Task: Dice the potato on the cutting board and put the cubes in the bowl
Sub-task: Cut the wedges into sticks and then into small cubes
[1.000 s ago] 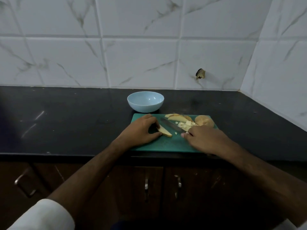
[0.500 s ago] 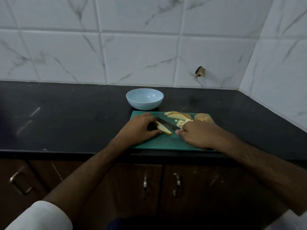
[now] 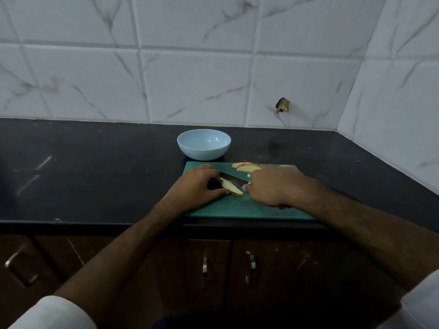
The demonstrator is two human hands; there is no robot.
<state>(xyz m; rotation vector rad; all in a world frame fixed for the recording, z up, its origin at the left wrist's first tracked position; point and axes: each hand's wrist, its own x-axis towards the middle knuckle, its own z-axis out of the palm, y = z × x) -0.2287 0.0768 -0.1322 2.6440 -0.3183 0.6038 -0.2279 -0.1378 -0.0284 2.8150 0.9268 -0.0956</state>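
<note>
A green cutting board (image 3: 240, 207) lies at the counter's front edge. My left hand (image 3: 197, 186) pinches a pale potato slice (image 3: 231, 187) flat on the board. My right hand (image 3: 273, 186) grips a knife (image 3: 234, 178); its handle is hidden in the fist and the dark blade points left, just behind the slice. More potato slices (image 3: 245, 166) lie at the board's far edge, partly hidden by my right hand. A light blue bowl (image 3: 203, 144) stands just behind the board with nothing in it.
The black counter (image 3: 95, 174) stretches far to the left. White tiled walls close the back and the right corner. Brown cabinet doors with metal handles (image 3: 250, 269) sit below the counter edge.
My right hand with the knife has slid left, towards the slice under my left hand, and now covers the diced bits and most of the potato at the board's right. The left hand stays put.
</note>
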